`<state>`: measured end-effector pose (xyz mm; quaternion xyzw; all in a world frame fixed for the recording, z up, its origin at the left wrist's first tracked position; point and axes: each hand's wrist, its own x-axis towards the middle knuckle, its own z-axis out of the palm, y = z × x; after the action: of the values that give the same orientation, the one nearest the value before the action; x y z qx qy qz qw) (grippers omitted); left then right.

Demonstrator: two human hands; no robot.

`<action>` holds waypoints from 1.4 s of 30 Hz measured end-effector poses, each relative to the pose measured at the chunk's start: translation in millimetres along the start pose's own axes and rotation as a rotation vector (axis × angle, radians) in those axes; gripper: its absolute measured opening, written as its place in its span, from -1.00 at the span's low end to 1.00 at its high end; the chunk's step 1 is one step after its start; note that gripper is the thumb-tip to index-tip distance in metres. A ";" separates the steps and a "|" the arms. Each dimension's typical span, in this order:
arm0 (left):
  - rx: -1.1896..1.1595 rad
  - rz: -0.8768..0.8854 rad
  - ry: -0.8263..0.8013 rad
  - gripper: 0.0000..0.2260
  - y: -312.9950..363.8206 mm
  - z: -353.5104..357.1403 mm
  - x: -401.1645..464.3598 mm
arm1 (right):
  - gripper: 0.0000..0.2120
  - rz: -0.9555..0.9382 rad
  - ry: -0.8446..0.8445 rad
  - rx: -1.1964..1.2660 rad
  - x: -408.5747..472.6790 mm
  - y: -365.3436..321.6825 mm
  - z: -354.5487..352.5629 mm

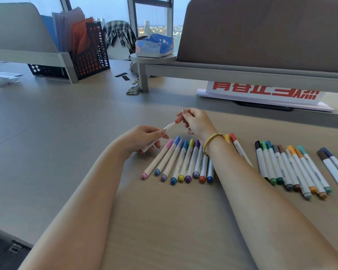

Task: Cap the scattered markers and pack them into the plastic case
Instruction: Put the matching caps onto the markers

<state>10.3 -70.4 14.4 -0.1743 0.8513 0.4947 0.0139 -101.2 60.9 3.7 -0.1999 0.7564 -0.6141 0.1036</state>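
My left hand (144, 138) grips a white marker (165, 129) by its barrel, tip pointing up and to the right. My right hand (195, 121) pinches a salmon-coloured cap (179, 120) just off the marker's tip. Under my hands, a row of several capped markers (180, 162) lies side by side on the table. A second row of capped markers (289, 168) lies to the right, with two darker ones (334, 166) at the far right. A yellow and a red marker (236, 147) lie beside my right wrist. No plastic case is in view.
A white sign with red characters (261, 94) lies at the back under a raised shelf (242, 75). A tissue pack (154, 45) sits on a round stand. A black mesh file holder (90, 53) stands at the back left. A small patterned pouch (133, 86) lies by the stand's post.
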 end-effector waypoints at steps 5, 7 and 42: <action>0.018 0.000 0.020 -0.79 2.0 1.9 0.1 | -0.74 -0.057 -0.045 -0.086 -1.4 -0.6 5.6; 0.035 0.018 0.050 -0.77 2.7 4.3 0.2 | -0.73 -0.068 -0.055 -0.104 -1.9 -0.7 7.2; 0.638 -0.044 0.190 -0.67 -3.9 23.5 -8.2 | -0.70 -0.176 0.108 -0.501 -15.4 17.8 1.3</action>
<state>15.7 -49.9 0.8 -0.2250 0.9568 0.1841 -0.0011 -89.9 69.3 -15.2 -0.2512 0.8689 -0.4242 -0.0435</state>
